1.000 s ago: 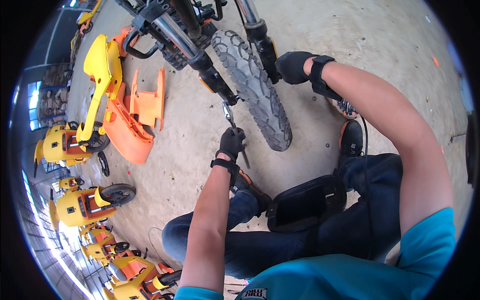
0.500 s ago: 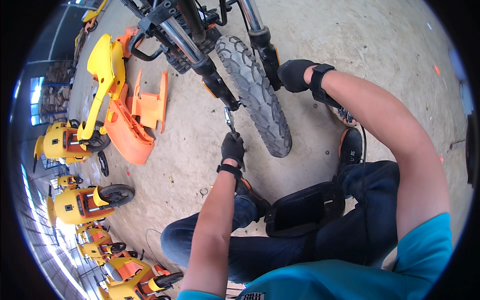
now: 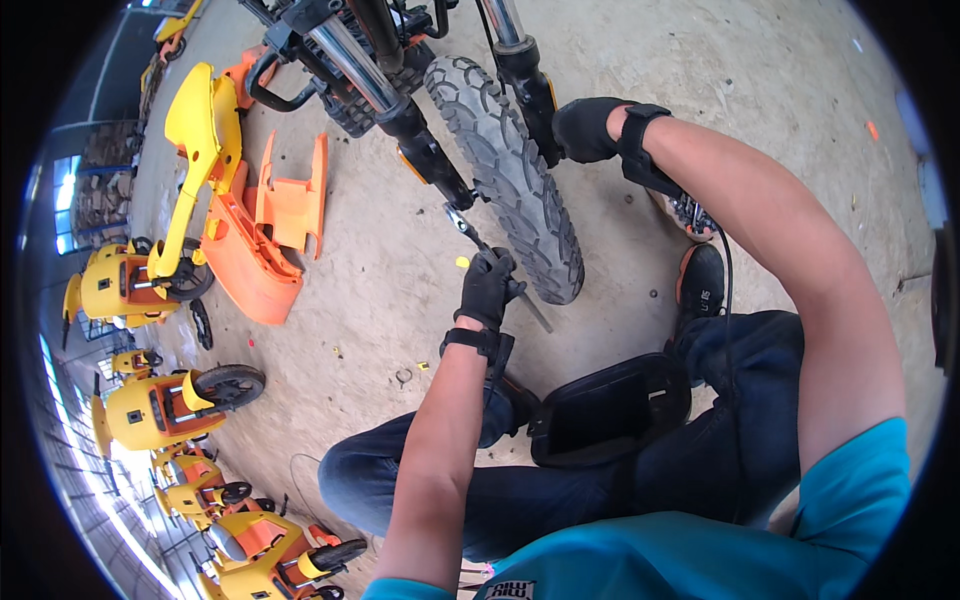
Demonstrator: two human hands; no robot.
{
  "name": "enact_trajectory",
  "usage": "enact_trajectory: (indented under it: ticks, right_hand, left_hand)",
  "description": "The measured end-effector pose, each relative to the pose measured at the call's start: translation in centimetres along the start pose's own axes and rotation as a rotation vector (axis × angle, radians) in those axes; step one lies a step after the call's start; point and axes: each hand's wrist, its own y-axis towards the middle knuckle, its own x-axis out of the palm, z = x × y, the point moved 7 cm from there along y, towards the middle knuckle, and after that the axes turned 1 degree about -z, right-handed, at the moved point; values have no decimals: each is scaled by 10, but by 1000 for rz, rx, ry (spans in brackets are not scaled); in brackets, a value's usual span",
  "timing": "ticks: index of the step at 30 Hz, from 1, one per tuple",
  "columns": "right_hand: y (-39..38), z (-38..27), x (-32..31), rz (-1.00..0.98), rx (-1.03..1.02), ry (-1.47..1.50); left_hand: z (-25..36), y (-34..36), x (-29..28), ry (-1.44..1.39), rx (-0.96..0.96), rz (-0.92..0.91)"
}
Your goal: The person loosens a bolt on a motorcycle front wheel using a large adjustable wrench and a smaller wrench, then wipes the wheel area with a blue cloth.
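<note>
My left hand (image 3: 487, 290), in a black glove, is closed around a ratchet wrench (image 3: 470, 230). The tool's shiny head sits by the lower end of the left fork leg (image 3: 436, 160), and its bar sticks out past my hand toward the lower right. Between the two fork legs stands a knobby grey tire (image 3: 510, 180) of a stripped-down scooter. On its other side, my gloved right hand (image 3: 587, 130) is closed against the lower part of the right fork leg (image 3: 527, 90). Whatever its fingers hold is hidden.
A black open tray-like part (image 3: 610, 412) lies between my legs. Orange body panels (image 3: 255, 265) and a yellow panel (image 3: 205, 125) lie on the concrete floor at left, beyond them several yellow scooters (image 3: 150, 410). A small ring (image 3: 403, 376) is on the floor.
My left hand has shifted slightly right and turned with the wrench, whose bar now slants toward the lower right. My right hand stays at the right fork leg. The whole view has shifted slightly.
</note>
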Motion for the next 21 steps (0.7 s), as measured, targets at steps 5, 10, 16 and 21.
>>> enact_trajectory:
  ticks: [5, 10, 16, 21]
  right_hand:
    - [1, 2, 8, 28, -45, -16]
    - [-14, -5, -6, 133, 6, 57]
    - [1, 4, 5, 64, -59, -34]
    - [5, 13, 10, 81, -9, 19]
  left_hand:
    - [12, 7, -45, 518, 104, 242]
    - [40, 15, -88, 575, -148, -29]
    - [25, -6, -27, 430, -137, -90]
    - [18, -2, 22, 293, 42, -22]
